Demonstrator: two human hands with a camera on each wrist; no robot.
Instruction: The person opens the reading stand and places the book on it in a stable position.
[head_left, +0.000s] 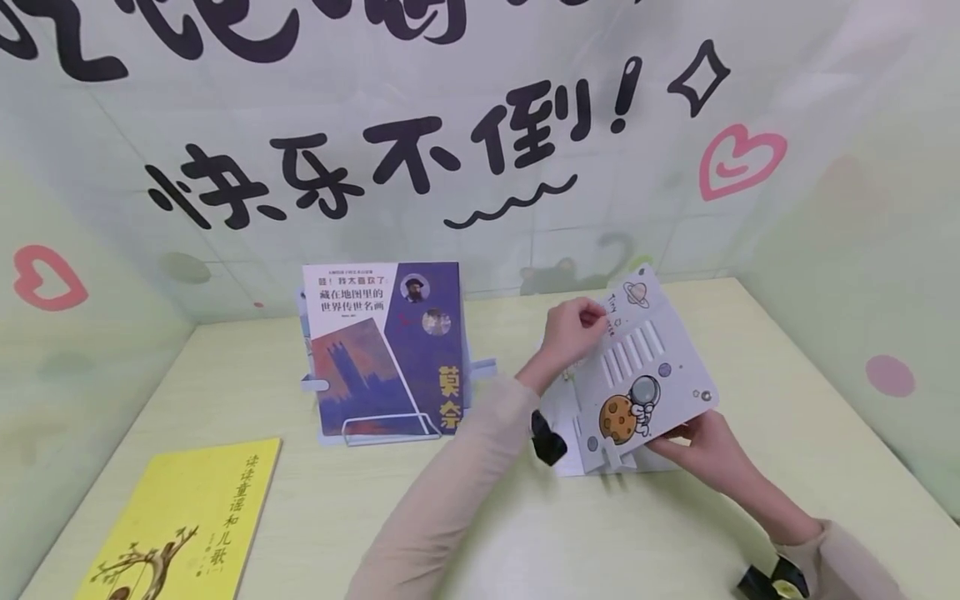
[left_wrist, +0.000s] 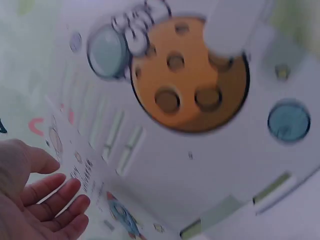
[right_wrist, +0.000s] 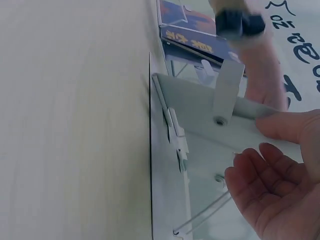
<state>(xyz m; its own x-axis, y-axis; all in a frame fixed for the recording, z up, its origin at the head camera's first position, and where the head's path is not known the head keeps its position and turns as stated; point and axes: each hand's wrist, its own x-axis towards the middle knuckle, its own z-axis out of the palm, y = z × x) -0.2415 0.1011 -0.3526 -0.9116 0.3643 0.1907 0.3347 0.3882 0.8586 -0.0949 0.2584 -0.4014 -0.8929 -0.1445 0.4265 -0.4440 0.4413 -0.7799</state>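
Note:
A white book stand (head_left: 637, 375) with a cartoon astronaut, planets and slots stands at the right of the table, its front panel tilted. My right hand (head_left: 705, 450) holds the panel's lower right edge, thumb in front and fingers behind. In the right wrist view, that hand (right_wrist: 277, 175) is at the panel's back, beside a metal wire. My left hand (head_left: 573, 333) is at the stand's upper left. Its fingers (left_wrist: 47, 195) are loosely bent with a gap to the thumb, close to a side panel (left_wrist: 82, 167) printed with a rocket.
Left of the stand, a purple and white book (head_left: 427, 350) leans upright on a blue stand with a wire holder (head_left: 390, 421). At the front left lies a yellow book (head_left: 187, 517). A printed wall (head_left: 420, 242) rises behind the table (head_left: 360, 517). Black straps (head_left: 547, 442) circle both wrists.

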